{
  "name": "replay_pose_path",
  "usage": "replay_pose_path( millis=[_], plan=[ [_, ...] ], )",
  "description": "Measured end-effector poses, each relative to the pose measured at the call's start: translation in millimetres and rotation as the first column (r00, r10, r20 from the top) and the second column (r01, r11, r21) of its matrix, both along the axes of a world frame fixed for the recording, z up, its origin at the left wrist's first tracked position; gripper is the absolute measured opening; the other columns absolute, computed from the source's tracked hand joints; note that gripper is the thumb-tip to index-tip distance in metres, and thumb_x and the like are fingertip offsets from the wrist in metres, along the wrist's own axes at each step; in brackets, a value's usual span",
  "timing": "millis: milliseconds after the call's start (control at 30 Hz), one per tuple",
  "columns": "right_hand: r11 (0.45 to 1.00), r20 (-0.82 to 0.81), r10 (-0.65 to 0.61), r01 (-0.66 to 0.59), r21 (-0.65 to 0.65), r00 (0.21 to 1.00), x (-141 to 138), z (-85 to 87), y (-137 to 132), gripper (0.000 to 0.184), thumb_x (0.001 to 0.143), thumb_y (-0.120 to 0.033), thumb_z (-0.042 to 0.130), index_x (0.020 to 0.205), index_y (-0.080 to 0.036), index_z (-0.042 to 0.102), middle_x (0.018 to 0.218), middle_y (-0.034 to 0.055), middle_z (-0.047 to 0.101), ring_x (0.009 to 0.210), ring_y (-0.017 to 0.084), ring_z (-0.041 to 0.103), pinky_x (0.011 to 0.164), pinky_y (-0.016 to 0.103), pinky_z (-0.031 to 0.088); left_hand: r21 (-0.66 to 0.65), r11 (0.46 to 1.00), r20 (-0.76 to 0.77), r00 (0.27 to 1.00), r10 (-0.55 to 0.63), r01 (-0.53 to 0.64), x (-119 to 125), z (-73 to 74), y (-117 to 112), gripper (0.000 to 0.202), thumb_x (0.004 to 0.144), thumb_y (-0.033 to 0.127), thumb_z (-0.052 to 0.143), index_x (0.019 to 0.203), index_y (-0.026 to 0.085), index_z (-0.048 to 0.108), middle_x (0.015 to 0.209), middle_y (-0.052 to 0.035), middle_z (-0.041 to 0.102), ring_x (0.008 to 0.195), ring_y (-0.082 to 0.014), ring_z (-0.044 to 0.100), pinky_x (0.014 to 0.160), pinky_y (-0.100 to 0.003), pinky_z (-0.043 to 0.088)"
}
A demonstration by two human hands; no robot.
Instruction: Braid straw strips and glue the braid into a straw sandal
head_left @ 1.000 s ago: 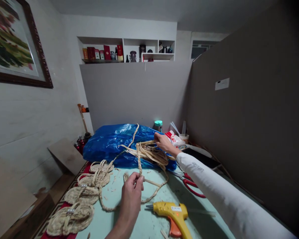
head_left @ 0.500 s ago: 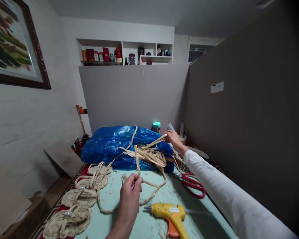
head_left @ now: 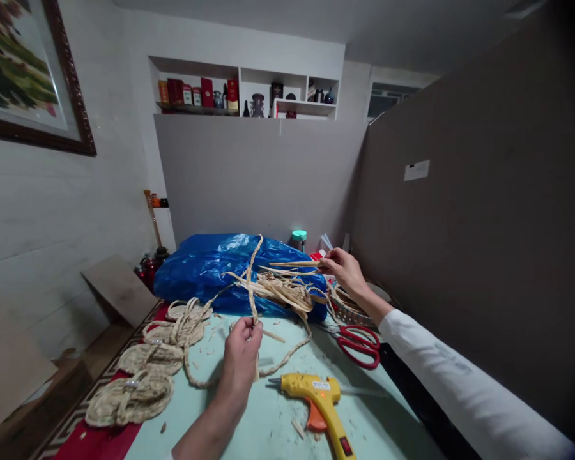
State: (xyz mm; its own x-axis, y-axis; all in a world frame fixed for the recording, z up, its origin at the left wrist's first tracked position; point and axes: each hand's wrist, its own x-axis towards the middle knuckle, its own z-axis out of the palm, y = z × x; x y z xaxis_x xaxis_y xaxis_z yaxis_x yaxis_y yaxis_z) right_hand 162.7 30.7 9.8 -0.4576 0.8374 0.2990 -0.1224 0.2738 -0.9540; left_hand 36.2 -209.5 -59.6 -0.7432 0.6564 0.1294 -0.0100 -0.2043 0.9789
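Note:
My left hand is closed in a pinch on a braided straw cord, which runs up over the blue plastic bag and loops across the table. My right hand, reaching to the far right, pinches a few straw strips that point left. Below those strips, a loose bundle of straw lies against the blue plastic bag. A yellow glue gun rests to the right of my left hand. Red-handled scissors lie below my right forearm, their blades partly hidden.
Several small woven straw sandals line the table's left side. A jar with a turquoise lid stands behind the bag. Round woven containers sit beside my right forearm. Grey partitions close off the back and right. Straw scraps litter the green tabletop.
My right hand has drawn the straw strips rightward, away from the bundle, so their ends now hang freer. My left hand keeps its pinch on the braid. The view has shifted slightly.

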Motion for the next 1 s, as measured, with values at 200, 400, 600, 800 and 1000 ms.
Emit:
replay_pose_path(
  millis=[200,400,600,800,1000],
  plan=[
    [0.986,-0.220,0.066,-0.098,-0.137,0.973,14,-16.3,-97,0.035,0.067,-0.036,0.083,0.087,-0.021,0.059,0.086,0.0007,0.065,0.090,0.021,0.068,0.089,0.036,0.055,0.025,0.996,0.133,0.987,-0.092,0.089,7,1.2,-11,0.037,0.071,0.047,0.072,0.080,0.020,0.048,0.057,0.0105,0.037,0.046,-0.0058,0.032,0.042,-0.016,0.025],
    [0.946,-0.259,0.159,-0.222,-0.237,0.953,20,-49.0,-164,0.037,0.068,-0.035,0.083,0.094,-0.023,0.060,0.090,0.0010,0.068,0.090,0.021,0.069,0.090,0.035,0.052,0.075,0.977,0.205,0.956,-0.211,0.200,20,5.5,-13,0.039,0.069,0.041,0.076,0.092,0.018,0.056,0.059,0.0101,0.038,0.046,-0.0042,0.027,0.042,-0.016,0.020],
    [0.942,-0.189,0.196,-0.238,-0.237,0.962,20,-60.6,-172,0.032,0.075,-0.043,0.077,0.089,-0.021,0.058,0.082,0.0000,0.064,0.077,0.018,0.069,0.077,0.031,0.053,0.079,0.968,0.228,0.941,-0.251,0.239,21,7.2,-12,0.036,0.068,0.043,0.078,0.080,0.015,0.059,0.053,0.0099,0.035,0.045,-0.0032,0.024,0.042,-0.016,0.017],
    [0.922,0.013,0.332,-0.321,-0.215,0.943,24,-52.1,-176,0.037,0.071,-0.050,0.076,0.081,-0.018,0.059,0.074,-0.0003,0.056,0.063,0.014,0.056,0.052,0.027,0.055,0.074,0.954,0.220,0.928,-0.301,0.292,22,2.4,-13,0.032,0.073,0.038,0.076,0.070,0.014,0.054,0.050,0.0110,0.031,0.043,-0.0024,0.018,0.040,-0.016,0.014],
    [0.963,-0.123,0.140,-0.164,-0.215,0.982,29,-56.8,-162,0.032,0.084,-0.053,0.058,0.087,-0.023,0.046,0.083,-0.0004,0.057,0.070,0.017,0.063,0.054,0.030,0.056,0.088,0.939,0.228,0.911,-0.344,0.332,22,2.7,-14,0.030,0.074,0.036,0.074,0.073,0.016,0.052,0.049,0.0126,0.028,0.042,-0.0021,0.015,0.039,-0.016,0.013]
  ],
)
